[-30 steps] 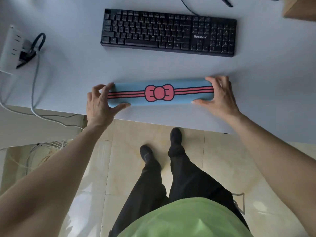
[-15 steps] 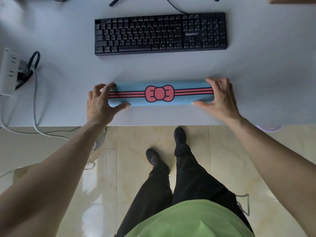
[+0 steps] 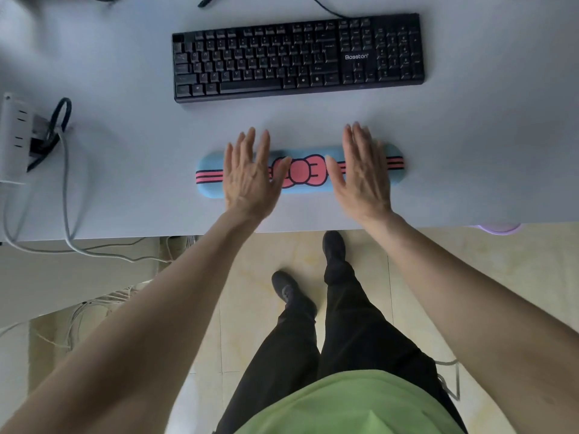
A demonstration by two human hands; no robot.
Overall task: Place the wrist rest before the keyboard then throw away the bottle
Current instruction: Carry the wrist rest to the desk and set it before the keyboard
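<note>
A light blue wrist rest point(image 3: 209, 174) with a pink bow and pink stripes lies on the white desk point(image 3: 488, 151), a gap below the black keyboard point(image 3: 297, 57). My left hand point(image 3: 250, 177) lies flat, fingers spread, over the rest's left half. Over the right half my right hand point(image 3: 363, 177) is also flat and open. Neither hand grips the rest. No bottle is in view.
A white power strip point(image 3: 14, 136) with a black plug and grey cables point(image 3: 65, 183) sits at the desk's left edge. A pale purple round object point(image 3: 498, 228) peeks from under the desk's front edge on the right. Below are a tiled floor and my feet.
Both hands let go of the ends of the wrist rest and moved inward, now lying flat and open on top of it. The rest sits about where it was.
</note>
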